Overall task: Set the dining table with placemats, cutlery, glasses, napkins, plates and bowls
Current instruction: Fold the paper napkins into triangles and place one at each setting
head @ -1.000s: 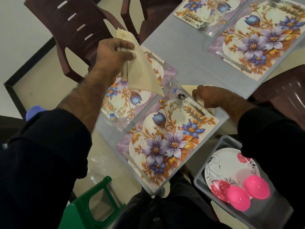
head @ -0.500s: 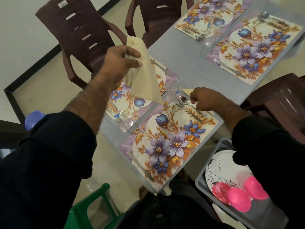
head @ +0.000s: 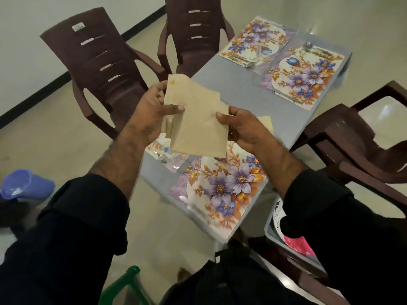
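Observation:
A beige napkin [head: 198, 119] hangs in the air above the glass table [head: 237, 95], held from both sides. My left hand [head: 152, 113] pinches its left edge, with more folded napkin tucked behind the palm. My right hand [head: 237, 126] pinches its right edge. Another beige napkin [head: 265, 123] lies on the table behind my right hand. A floral placemat [head: 222, 190] lies at the near table edge, and a second one [head: 167, 155] to its left is mostly hidden by the napkin. Two more placemats [head: 304, 75] [head: 253, 42] with cutlery lie at the far end.
Dark brown plastic chairs [head: 105, 62] [head: 193, 34] [head: 356, 137] stand around the table. A grey bin [head: 273, 230] at lower right holds a patterned plate [head: 278, 214], partly hidden by my sleeve. A blue container [head: 24, 186] and a green stool [head: 123, 285] stand on the floor at left.
My right hand left the napkin lying by the near placemat and rose to take the right edge of the napkin held by my left hand. The view tilted up.

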